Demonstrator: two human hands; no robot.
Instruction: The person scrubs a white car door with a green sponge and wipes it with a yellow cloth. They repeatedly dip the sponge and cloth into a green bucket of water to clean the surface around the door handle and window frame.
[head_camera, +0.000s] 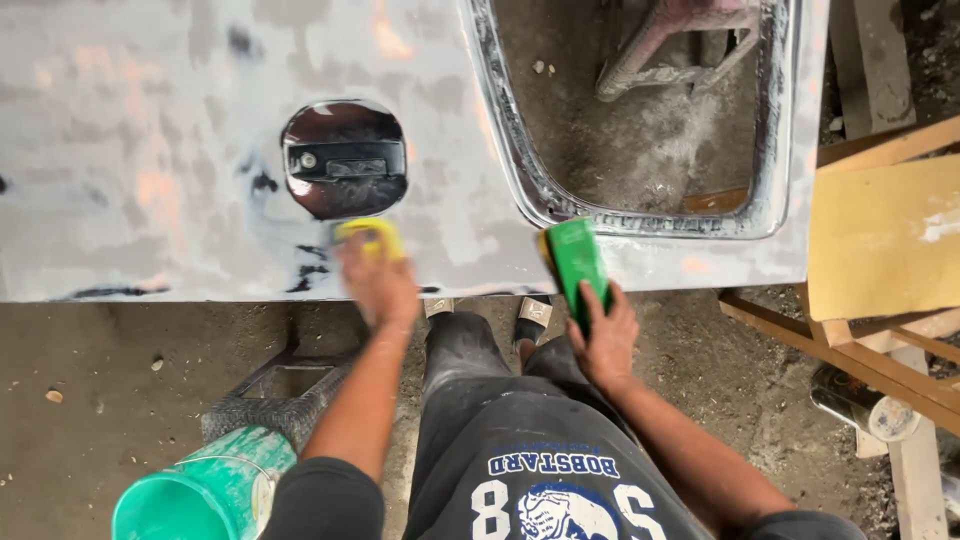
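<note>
Though patchy, panel over dirt floor

— What can't be made out?
— The left hand and its yellow pad are blurred. The panel runs off the top and left edges.
— Anything else?
— The bucket is cut by the bottom edge.

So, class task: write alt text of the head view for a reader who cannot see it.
A person's left hand presses a yellow pad on a grey, primer-patched car door panel, below its recessed handle. The right hand holds a green block at the panel's edge. A green bucket stands on the floor.
</note>
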